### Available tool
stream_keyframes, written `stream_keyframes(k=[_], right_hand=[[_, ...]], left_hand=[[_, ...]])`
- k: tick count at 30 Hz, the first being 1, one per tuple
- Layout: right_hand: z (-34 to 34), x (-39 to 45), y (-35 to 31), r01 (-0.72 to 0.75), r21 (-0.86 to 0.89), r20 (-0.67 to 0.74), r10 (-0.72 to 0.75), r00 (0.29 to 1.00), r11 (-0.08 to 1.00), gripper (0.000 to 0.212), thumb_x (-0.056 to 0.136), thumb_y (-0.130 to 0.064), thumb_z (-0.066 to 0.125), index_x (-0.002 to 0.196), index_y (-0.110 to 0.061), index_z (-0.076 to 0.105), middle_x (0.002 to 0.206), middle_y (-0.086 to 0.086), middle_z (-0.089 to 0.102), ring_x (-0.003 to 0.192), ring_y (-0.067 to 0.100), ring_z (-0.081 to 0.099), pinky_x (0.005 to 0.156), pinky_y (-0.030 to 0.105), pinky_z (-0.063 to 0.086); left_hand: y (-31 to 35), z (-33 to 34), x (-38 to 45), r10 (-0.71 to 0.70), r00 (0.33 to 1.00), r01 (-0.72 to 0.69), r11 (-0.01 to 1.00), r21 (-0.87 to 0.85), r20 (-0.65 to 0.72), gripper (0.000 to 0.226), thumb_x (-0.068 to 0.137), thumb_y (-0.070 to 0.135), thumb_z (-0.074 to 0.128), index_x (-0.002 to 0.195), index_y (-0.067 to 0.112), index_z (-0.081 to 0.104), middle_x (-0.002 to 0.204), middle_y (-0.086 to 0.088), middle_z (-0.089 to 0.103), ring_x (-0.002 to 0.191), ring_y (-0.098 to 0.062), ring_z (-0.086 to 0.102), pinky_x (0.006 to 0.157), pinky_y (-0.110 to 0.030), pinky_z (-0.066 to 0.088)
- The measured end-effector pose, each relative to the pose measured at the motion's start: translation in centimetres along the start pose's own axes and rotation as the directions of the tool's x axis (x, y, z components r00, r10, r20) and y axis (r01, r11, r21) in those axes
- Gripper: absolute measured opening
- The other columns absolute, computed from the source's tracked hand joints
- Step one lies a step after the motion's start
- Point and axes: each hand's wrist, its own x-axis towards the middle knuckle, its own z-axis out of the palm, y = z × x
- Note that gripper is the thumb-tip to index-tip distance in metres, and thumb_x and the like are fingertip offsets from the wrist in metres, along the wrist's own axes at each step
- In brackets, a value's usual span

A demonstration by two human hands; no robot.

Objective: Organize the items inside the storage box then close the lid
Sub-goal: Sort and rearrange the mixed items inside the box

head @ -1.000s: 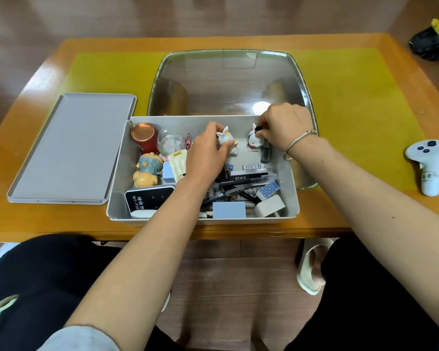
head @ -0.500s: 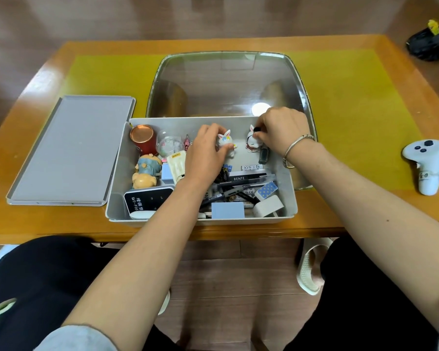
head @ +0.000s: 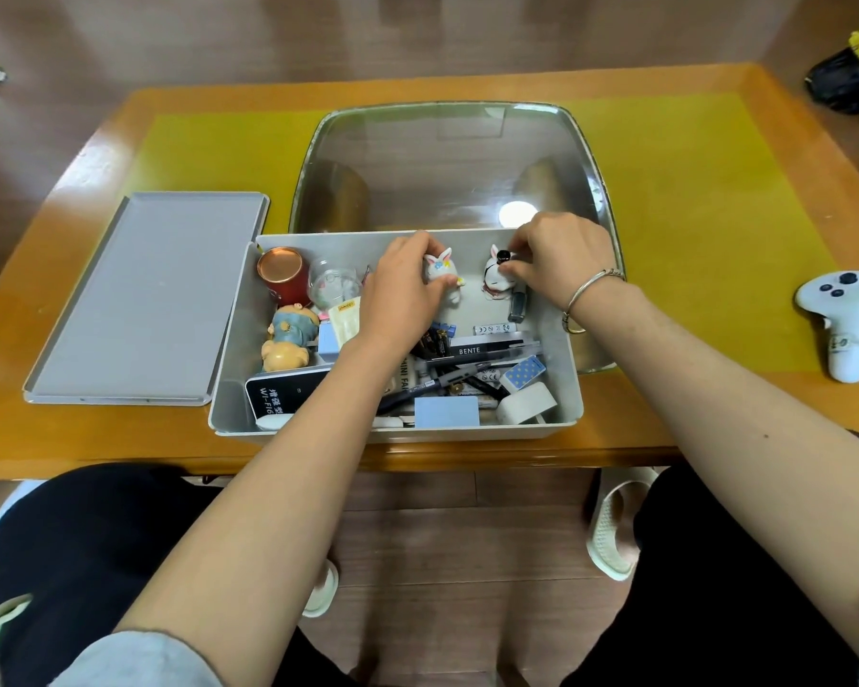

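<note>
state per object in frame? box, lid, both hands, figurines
storage box: open, cluttered
lid: off, flat on table left of box
left hand: grips rabbit figurine, upright
right hand: pinches second rabbit figurine
red can: upright, back-left corner
controller: lying on table, untouched
</note>
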Motion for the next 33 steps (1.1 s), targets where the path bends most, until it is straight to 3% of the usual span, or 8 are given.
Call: stream_keyframes(k=[6, 10, 17, 28, 33], right_hand=[[-0.4, -0.8, 0.4, -0.015, 0.155, -0.003, 0.016, 1.000, 0.988, 0.031, 0.080, -0.039, 0.068, 0.100, -0.015, 0.069, 0.101, 0.009, 0.065, 0.096, 0.030, 0.060, 0.077, 0.036, 0.047], [-0.4, -1.5, 0.9, -0.008, 0.225, -0.035, 0.017, 0.999, 0.974, 0.031, 0.082, -0.037, 0.068, 0.104, -0.016, 0.067, 0.105, 0.007, 0.065, 0.100, 0.029, 0.059, 0.083, 0.038, 0.047], [-0.2, -1.5, 0.8, -0.017, 0.219, -0.032, 0.025, 0.999, 0.976, 0.031, 0.084, -0.036, 0.066, 0.109, -0.018, 0.066, 0.107, 0.007, 0.064, 0.102, 0.029, 0.058, 0.085, 0.037, 0.046], [0.2, -0.5, 0.1, -0.023, 0.121, -0.020, 0.025, 0.999, 0.992, 0.026, 0.085, -0.038, 0.063, 0.106, -0.024, 0.070, 0.101, 0.007, 0.069, 0.096, 0.031, 0.061, 0.075, 0.033, 0.043], [0.3, -0.6, 0.0, -0.036, 0.111, -0.033, 0.039, 0.999, 0.993, 0.024, 0.086, -0.037, 0.062, 0.104, -0.025, 0.070, 0.100, 0.007, 0.069, 0.097, 0.032, 0.061, 0.080, 0.035, 0.041]], left_hand=[[0.8, 0.8, 0.7, -0.012, 1.000, 0.011, 0.999, 0.030, 0.027, 0.019, 0.079, 0.023, 0.072, 0.088, 0.025, 0.055, 0.095, 0.012, 0.056, 0.080, -0.014, 0.048, 0.064, -0.029, 0.029], [1.2, 1.9, 1.2, -0.005, 0.997, 0.000, 0.997, 0.077, 0.072, 0.019, 0.080, 0.019, 0.070, 0.095, 0.019, 0.058, 0.098, 0.005, 0.060, 0.088, -0.023, 0.055, 0.070, -0.035, 0.041], [1.1, 2.5, 0.7, 0.063, 0.993, -0.078, 0.983, 0.163, 0.095, 0.043, 0.078, 0.028, 0.074, 0.113, 0.016, 0.054, 0.115, -0.002, 0.055, 0.100, -0.024, 0.054, 0.080, -0.038, 0.045], [0.6, 2.5, 0.3, 0.119, 0.984, -0.139, 0.978, 0.154, 0.131, 0.034, 0.083, 0.016, 0.070, 0.115, 0.015, 0.058, 0.111, -0.006, 0.055, 0.098, -0.025, 0.057, 0.081, -0.039, 0.048], [0.5, 2.5, 0.3, 0.113, 0.990, -0.123, 0.985, 0.125, 0.084, 0.026, 0.083, 0.013, 0.069, 0.107, 0.011, 0.059, 0.105, -0.008, 0.056, 0.093, -0.025, 0.057, 0.079, -0.038, 0.047]])
